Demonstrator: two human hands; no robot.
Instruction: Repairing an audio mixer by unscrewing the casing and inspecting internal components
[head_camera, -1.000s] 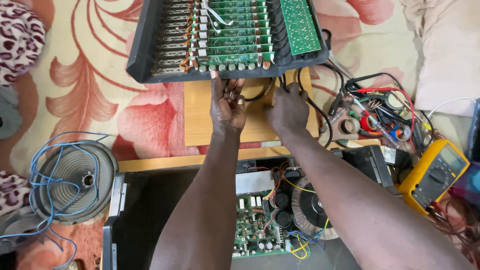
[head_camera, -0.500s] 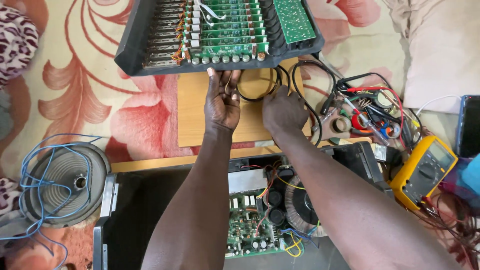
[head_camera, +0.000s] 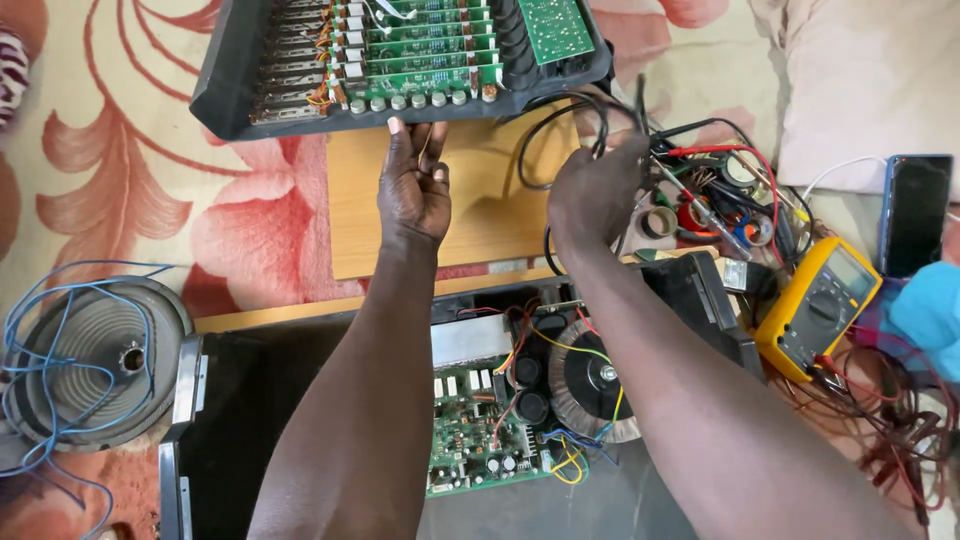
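An opened black mixer chassis with rows of green circuit boards lies at the top, on a wooden board. My left hand rests just below its front edge, fingers curled, touching the chassis rim. My right hand grips a bundle of black cables at the chassis' right corner. Below my arms lies an open amplifier case with a green board and a round toroidal transformer.
A yellow multimeter with red leads lies at right, beside tape rolls and tangled wires. A phone lies on a pink cushion edge. A bare speaker cone with blue wire sits at left on the floral carpet.
My right hand has moved right and pulled the black cables away from under the chassis. My left hand has stayed by the chassis edge. The view has shifted left.
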